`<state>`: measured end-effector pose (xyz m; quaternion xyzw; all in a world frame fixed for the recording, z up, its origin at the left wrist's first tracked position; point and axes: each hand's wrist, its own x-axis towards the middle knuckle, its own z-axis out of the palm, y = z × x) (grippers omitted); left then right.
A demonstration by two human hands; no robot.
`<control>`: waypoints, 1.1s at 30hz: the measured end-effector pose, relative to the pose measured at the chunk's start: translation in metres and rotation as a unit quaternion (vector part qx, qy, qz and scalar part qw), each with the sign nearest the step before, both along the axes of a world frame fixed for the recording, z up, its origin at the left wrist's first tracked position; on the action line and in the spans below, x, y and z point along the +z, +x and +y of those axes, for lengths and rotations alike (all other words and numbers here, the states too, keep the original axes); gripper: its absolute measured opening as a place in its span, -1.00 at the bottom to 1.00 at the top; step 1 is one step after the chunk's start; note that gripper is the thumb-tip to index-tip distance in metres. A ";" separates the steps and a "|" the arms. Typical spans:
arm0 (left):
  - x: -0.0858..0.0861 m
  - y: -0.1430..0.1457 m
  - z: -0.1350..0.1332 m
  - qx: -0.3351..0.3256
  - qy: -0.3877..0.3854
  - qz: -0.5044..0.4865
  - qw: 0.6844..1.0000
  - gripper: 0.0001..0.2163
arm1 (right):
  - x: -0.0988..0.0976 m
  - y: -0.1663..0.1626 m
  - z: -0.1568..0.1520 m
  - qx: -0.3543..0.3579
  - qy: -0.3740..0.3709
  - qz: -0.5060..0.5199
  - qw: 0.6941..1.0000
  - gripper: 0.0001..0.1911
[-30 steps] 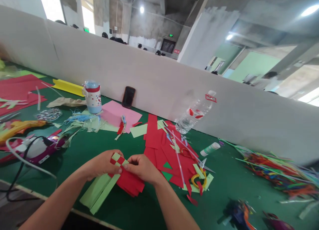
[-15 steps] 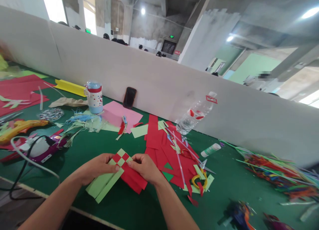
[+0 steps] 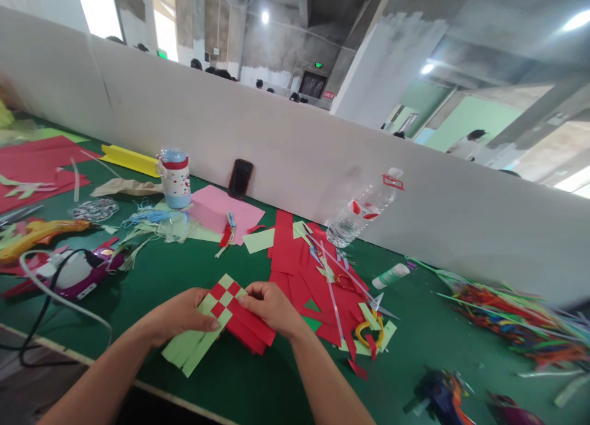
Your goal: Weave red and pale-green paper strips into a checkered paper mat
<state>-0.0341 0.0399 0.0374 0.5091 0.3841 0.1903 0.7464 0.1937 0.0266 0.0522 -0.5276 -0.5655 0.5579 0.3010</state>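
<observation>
A woven paper piece [image 3: 225,298] of red and light green strips is held between my two hands, its checkered corner pointing away from me. My left hand [image 3: 187,317] is closed on the green side, thumb on top near the weave. My right hand [image 3: 267,305] pinches the right edge of the checkered part, beside the red strips [image 3: 251,327]. Loose green strip ends [image 3: 184,351] hang toward the table's front edge. The fingers under the paper are hidden.
Red paper sheets [image 3: 299,284], yellow-handled scissors [image 3: 369,333] and a glue stick [image 3: 391,276] lie to the right. Behind stand a tilted water bottle [image 3: 362,213], a phone [image 3: 240,179] and a cup [image 3: 176,182]. A yellow glue gun [image 3: 41,237] and colourful strips [image 3: 520,320] flank the table.
The left thumb has slid slightly down and left along the green strips, showing more red and green squares. The woven piece stays in both hands and has barely shifted.
</observation>
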 end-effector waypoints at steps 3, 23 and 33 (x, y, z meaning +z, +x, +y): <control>0.000 0.000 0.000 -0.005 -0.001 0.000 1.000 -0.61 | 0.002 -0.001 0.001 0.009 -0.001 -0.001 1.000 -0.66; -0.003 -0.004 -0.003 -0.009 -0.005 0.005 1.000 -0.64 | 0.000 0.007 0.007 0.102 -0.147 0.013 0.984 -0.74; -0.002 -0.013 0.009 0.073 0.018 0.038 0.996 -0.57 | 0.002 0.008 0.014 0.152 -0.174 -0.020 0.973 -0.64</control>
